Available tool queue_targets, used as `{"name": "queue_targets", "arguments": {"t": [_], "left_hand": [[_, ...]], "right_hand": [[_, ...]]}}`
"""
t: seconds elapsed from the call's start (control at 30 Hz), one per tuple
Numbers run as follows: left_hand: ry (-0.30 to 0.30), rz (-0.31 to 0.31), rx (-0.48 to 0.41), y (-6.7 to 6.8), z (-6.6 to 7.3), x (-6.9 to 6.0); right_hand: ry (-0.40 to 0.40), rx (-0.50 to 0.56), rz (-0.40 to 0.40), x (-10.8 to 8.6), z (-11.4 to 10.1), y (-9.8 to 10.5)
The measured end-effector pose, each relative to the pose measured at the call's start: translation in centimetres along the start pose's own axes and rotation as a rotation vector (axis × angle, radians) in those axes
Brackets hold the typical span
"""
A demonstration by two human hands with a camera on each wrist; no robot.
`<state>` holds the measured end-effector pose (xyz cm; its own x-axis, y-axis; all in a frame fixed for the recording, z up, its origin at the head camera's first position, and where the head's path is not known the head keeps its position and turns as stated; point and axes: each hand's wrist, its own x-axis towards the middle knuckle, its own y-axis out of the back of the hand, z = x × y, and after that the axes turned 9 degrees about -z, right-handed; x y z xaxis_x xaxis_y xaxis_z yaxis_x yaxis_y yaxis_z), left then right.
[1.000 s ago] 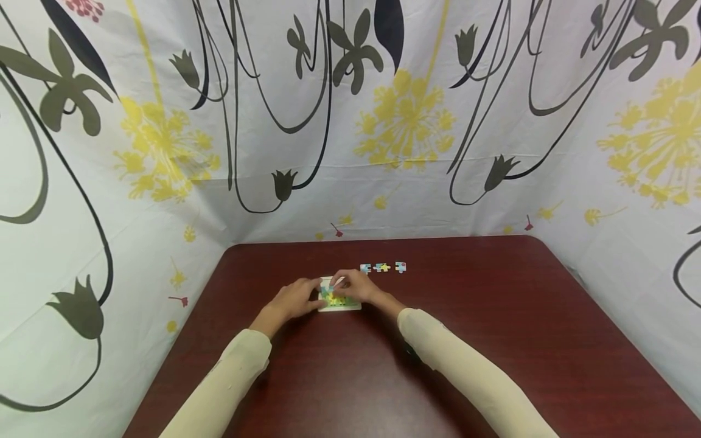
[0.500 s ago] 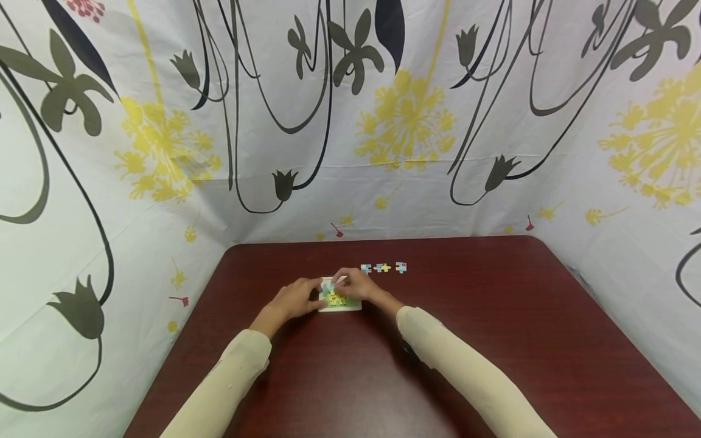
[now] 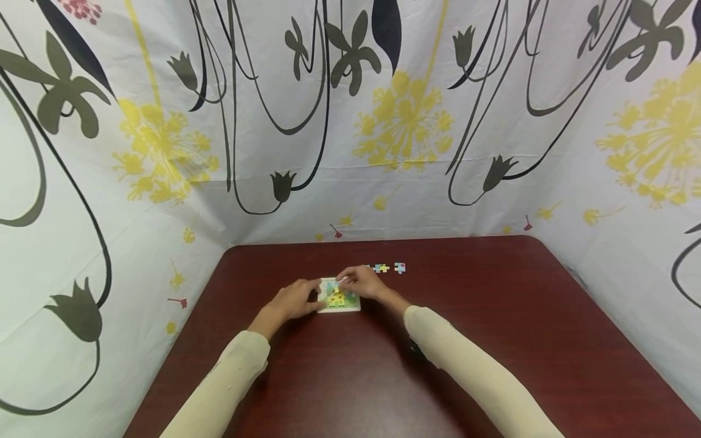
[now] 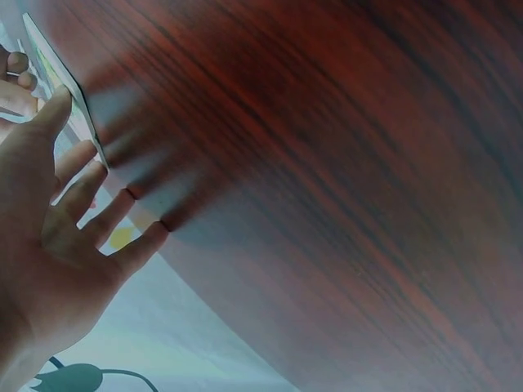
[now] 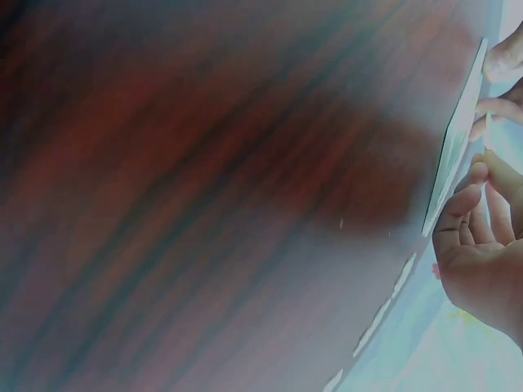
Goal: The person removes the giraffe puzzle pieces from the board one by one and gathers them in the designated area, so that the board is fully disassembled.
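Puzzle [image 3: 336, 298], left hand [image 3: 294, 300] splayed, right hand [image 3: 366, 283] pinching

White-rimmed jigsaw tray [image 3: 339, 310], flat, yellow-green inside, left hand [image 3: 296, 298] at its edge; single jigsaw piece [image 5: 489, 132] pinched in right hand [image 3: 364, 282]; loose blue-and-yellow pieces [image 3: 381, 267] lined up beyond.

A dark red wood-grained table [image 3: 493, 316] bears a puzzle board [image 3: 339, 310] and, near it, loose puzzle pieces [image 3: 381, 267].

A dark reddish-brown wood-grain desk [image 3: 465, 365] with rounded far corners stands enclosed by white fabric [image 3: 339, 182] behind and at both sides — printed with yellow flower heads [image 3: 405, 118], grey-green tulips [image 3: 78, 313] and looping dark stems [image 3: 288, 131]. Pale glare [image 3: 372, 413] brightens the desk's near middle.
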<state>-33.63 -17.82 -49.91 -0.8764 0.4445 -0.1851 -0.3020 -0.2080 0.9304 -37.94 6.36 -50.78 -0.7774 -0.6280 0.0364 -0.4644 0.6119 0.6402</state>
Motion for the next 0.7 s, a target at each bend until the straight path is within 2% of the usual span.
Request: {"name": "queue_targets", "arguments": {"t": [0.13,0.27,0.53,0.7], "left_hand": [[0.002,-0.006,-0.001,0.0,0.2,-0.4],[0.002,-0.004,0.005,0.1,0.3,-0.6],[-0.005,0.002,0.014,0.2,0.3,-0.6],[0.002,0.000,0.013,0.1,0.3,-0.6]], "right_hand": [[0.034,-0.065,0.018,-0.5,0.5,1.0],[0.052,-0.078,0.049,-1.2,1.3,2.2],[-0.013,-0.108,0.097,-2.4,3.0,4.1],[-0.039,-0.104,0.091,-2.6,3.5,4.7]]}}
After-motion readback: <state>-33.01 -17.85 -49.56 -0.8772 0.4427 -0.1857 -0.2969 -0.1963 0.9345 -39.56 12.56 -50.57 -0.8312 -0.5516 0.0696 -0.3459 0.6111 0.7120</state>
